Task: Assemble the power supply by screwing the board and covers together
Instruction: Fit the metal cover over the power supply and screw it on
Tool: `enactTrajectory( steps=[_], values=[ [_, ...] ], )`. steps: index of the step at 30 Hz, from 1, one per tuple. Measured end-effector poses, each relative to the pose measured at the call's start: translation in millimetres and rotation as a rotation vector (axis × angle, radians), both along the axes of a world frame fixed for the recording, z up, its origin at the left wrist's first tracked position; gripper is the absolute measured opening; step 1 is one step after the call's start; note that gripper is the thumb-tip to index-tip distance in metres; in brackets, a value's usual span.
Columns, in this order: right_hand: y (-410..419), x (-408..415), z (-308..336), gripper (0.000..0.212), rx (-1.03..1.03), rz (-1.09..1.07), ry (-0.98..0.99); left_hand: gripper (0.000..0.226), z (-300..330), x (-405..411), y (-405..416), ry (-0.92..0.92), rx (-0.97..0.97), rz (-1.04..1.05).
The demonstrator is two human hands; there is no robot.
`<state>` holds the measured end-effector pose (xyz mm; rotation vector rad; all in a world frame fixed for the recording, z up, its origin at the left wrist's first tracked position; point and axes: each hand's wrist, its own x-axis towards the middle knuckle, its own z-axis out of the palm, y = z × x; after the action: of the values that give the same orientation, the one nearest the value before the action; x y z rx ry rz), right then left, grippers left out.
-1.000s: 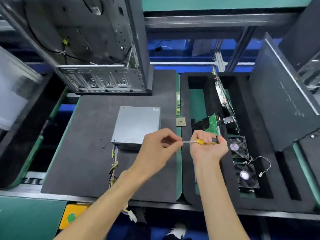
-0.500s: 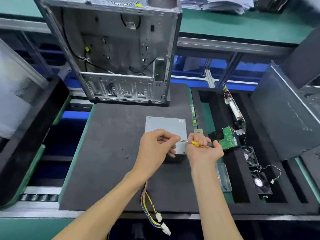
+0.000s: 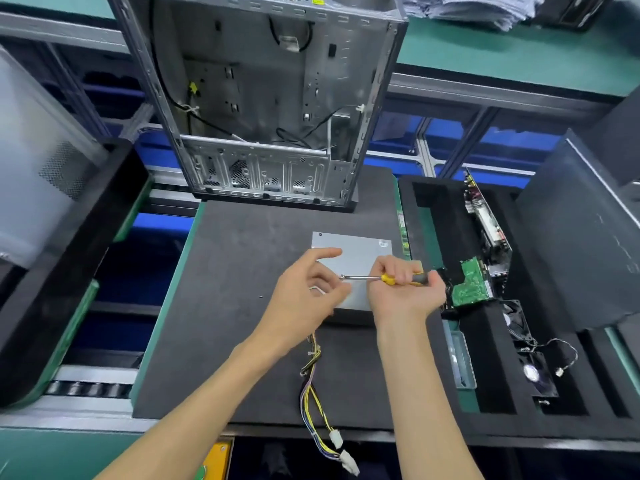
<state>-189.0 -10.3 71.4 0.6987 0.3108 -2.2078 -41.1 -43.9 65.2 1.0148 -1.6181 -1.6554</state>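
the open case (image 3: 263, 109) stands at the far side of the mat (image 3: 225, 323), its bare interior facing you. to the right lies the foam tray (image 3: 433, 216), with a green board (image 3: 472, 287) propped in one slot, fans (image 3: 530, 362) in the near slots and a dark panel (image 3: 581, 258) leaning at its far right.

in the middle of the mat sits the supply (image 3: 353, 247), a closed grey box lying flat, with its wires (image 3: 318, 403) trailing toward you off the near edge. the lid looks seated and one screw head shows at its far left corner, so the board is probably already shut inside; i judge you are into the cover screws, though how many are in i cannot tell, since your hands hide the near half of the box.

your right hand (image 3: 403, 292) is clamped round the yellow and black handle of the driver (image 3: 367, 278), which lies level above the box with its shaft pointing left. your left hand (image 3: 308, 289) is loose, thumb and fingers apart and holding nothing, right at the tip, where a screw (image 3: 341, 277) seems to sit. that screw is not yet in any hole.

a tiny dark speck (image 3: 260, 296) on the mat left of the box may be another screw; it is too small to tell.
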Motion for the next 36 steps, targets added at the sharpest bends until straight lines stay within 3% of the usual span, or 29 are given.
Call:
enactTrajectory(
  steps=[5,9,13,36],
  values=[
    [-10.9,5.6,13.8,0.048,-0.027,0.09,0.446,0.025,-31.4,35.1,-12.5,-0.151,0.006,0.266],
    [-19.9,25.5,14.5,0.049,-0.01,0.22,0.825,0.013,-49.7,35.0,-11.8,-0.166,0.256,0.22],
    [-23.0,40.3,7.1,0.044,0.034,0.315,1.015,0.018,-55.4,29.2,-9.0,-0.147,0.296,0.195],
    [-28.7,52.1,-3.8,0.04,0.021,0.385,1.047,0.017,-51.9,28.8,-4.5,-0.188,0.23,0.227]
  ],
)
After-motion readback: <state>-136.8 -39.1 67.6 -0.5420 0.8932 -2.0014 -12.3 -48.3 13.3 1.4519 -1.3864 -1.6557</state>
